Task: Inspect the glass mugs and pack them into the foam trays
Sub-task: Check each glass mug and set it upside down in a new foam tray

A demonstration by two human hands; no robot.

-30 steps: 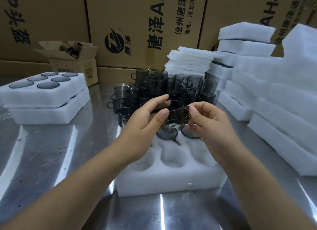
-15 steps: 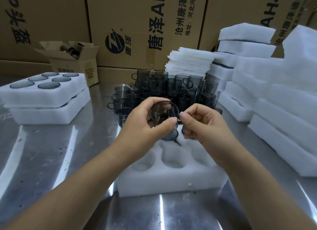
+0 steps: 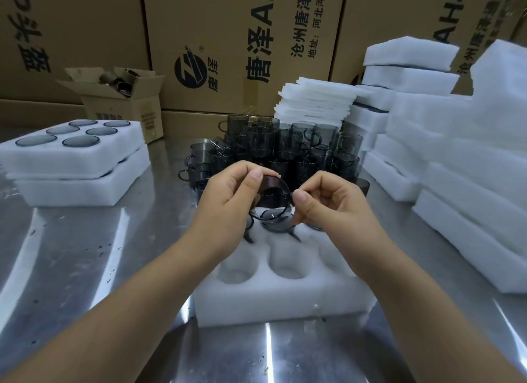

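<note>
Glass mug (image 3: 272, 197) (smoky grey, tipped on its side) is held above the far pockets of the foam tray (image 3: 285, 305). From the left: a filled tray (image 3: 57, 160), the left hand (image 3: 225, 201) pinching the mug's rim, the right hand (image 3: 335, 204) pinching its right edge, stacked foam (image 3: 470, 188).

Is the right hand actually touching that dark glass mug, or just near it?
Touching. The head view shows the right hand pinching the mug at its right edge with thumb and fingers; the left hand holds the other side.
</note>
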